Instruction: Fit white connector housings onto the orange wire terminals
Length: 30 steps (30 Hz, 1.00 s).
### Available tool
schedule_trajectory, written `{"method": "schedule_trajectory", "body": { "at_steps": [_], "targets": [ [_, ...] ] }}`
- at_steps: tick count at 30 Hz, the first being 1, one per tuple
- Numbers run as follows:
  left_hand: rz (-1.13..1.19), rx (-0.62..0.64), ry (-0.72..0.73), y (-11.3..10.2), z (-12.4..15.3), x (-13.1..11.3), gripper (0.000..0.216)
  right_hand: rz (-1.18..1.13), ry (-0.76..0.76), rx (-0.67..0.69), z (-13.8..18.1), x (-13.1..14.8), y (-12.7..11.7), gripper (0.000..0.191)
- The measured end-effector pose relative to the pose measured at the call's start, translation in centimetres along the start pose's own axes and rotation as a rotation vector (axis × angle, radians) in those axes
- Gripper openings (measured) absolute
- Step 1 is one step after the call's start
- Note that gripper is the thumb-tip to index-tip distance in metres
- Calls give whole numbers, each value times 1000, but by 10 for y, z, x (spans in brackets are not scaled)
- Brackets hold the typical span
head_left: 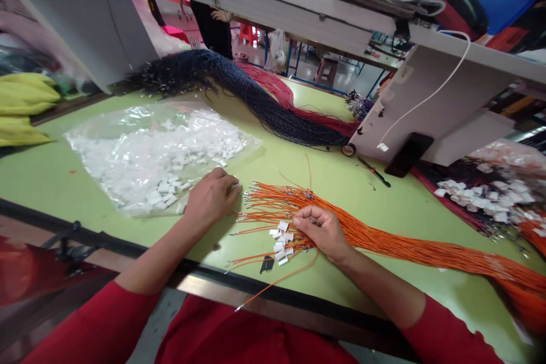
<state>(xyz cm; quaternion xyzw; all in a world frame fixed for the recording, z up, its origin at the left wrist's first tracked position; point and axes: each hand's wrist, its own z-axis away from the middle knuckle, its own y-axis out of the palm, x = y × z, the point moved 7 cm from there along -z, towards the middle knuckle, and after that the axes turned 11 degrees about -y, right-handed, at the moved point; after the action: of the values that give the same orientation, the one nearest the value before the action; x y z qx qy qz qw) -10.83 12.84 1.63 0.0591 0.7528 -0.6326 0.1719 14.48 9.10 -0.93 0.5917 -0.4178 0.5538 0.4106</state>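
Note:
My left hand (211, 198) hovers beside the mouth of a clear plastic bag (106, 131) filled with small white plastic connectors (168, 185). Its thumb and fingers are pinched together, and a bit of white connector shows at the tips. Orange wires (384, 236) with metal terminals on their ends run in a long bundle across the table. Over that bundle's near end, my right hand (322, 231) is closed in a pinch on an orange wire, mostly covered by the fingers. Left of it lies a small cluster of white connectors (281, 243) on wire ends.
Dark blue wires (264, 111) and red wires (273, 82) lie along the back. A phone (409, 154) leans against the shelf support, near a black-and-red tool (374, 172). At right are wires with white connectors (486, 198). A person (213, 28) stands beyond the table.

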Motion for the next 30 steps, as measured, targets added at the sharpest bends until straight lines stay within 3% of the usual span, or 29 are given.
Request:
{"method": "schedule_trajectory", "body": {
  "at_steps": [4,6,11,14,20,30],
  "targets": [
    [152,-64,37,-12,7,-6,31,7,6,-4,-1,0,1,25],
    [347,-23,67,-17,17,-15,28,13,10,-6,-1,2,2,25],
    [935,356,-4,1,53,-45,20,7,-10,23,0,9,5,24],
    [1122,500,-109,18,66,-54,17,43,-17,57,2,10,6,24],
    [1249,588,-134,31,73,-62,14,64,-39,93,4,9,9,23],
    [1183,575,-160,30,79,-64,15,154,-54,159,5,10,11,20]
  ]
}}
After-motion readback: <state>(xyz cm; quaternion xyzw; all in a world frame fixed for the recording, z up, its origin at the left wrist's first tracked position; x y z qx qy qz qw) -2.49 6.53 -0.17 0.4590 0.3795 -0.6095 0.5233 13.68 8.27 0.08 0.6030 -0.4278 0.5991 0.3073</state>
